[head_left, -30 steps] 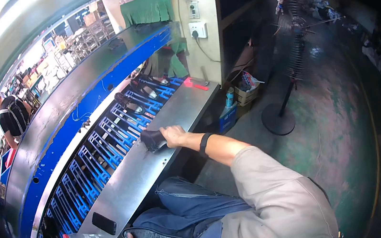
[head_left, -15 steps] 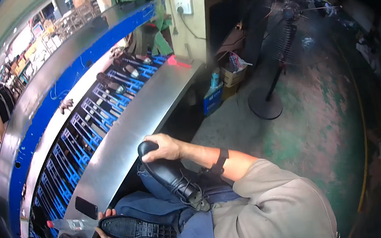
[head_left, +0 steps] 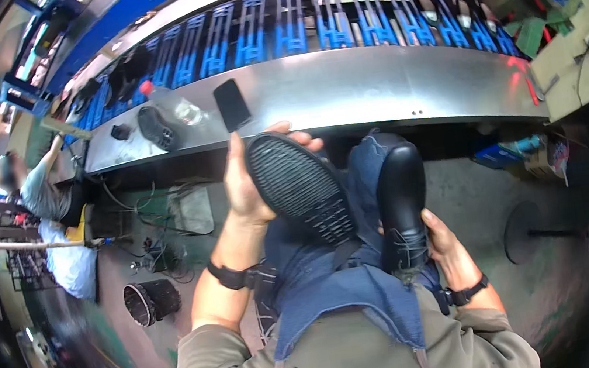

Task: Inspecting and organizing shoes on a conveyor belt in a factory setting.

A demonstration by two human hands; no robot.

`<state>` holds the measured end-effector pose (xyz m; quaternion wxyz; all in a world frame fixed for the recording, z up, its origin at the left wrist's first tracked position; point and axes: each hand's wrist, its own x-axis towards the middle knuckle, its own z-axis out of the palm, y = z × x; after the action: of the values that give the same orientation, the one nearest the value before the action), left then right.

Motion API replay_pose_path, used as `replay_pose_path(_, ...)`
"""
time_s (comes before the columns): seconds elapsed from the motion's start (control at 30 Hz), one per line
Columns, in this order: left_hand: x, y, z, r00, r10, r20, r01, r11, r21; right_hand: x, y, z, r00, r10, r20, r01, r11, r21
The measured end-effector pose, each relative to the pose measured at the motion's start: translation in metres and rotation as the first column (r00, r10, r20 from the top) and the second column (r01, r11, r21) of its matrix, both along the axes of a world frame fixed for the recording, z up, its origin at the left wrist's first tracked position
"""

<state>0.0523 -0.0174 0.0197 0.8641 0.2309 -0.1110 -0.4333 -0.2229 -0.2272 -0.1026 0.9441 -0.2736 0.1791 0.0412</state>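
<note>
at lower centre the person has both black shoes off the bench, so pick-up looks done and checking remains: the left hand (head_left: 244,183) clasps one shoe (head_left: 300,190) sole-up, its ribbed tread showing, and the right hand (head_left: 446,247) grips the glossy laced shoe (head_left: 400,207). beyond, the steel bench (head_left: 372,92) crosses the upper frame.

Dark phone (head_left: 232,104) and bottle (head_left: 172,105) on steel counter (head_left: 386,86)

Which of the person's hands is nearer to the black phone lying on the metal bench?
Left. The left hand, gripping a sole-up shoe, sits just below the phone. The right hand holds the other black shoe lower down and to the right, much farther away.
</note>
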Motion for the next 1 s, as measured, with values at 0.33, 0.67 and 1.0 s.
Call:
replay_pose_path(0.33,-0.038,-0.014,0.017,0.863,-0.048,0.503,-0.073,0.973,0.218,0.071,0.027,0.104,0.929,0.309,0.205,-0.153,0.823,-0.547)
replay_pose_path(0.67,-0.051,-0.005,0.030,0.764,-0.066,0.642,-0.162,0.944,0.289,0.075,0.034,0.097,0.914,0.337,0.227,-0.197,0.856,-0.479)
replay_pose_path(1.0,-0.051,-0.010,0.028,0.781,-0.005,0.624,-0.173,0.959,0.224,0.078,0.032,0.090,0.918,0.336,0.209,-0.211,0.863,-0.458)
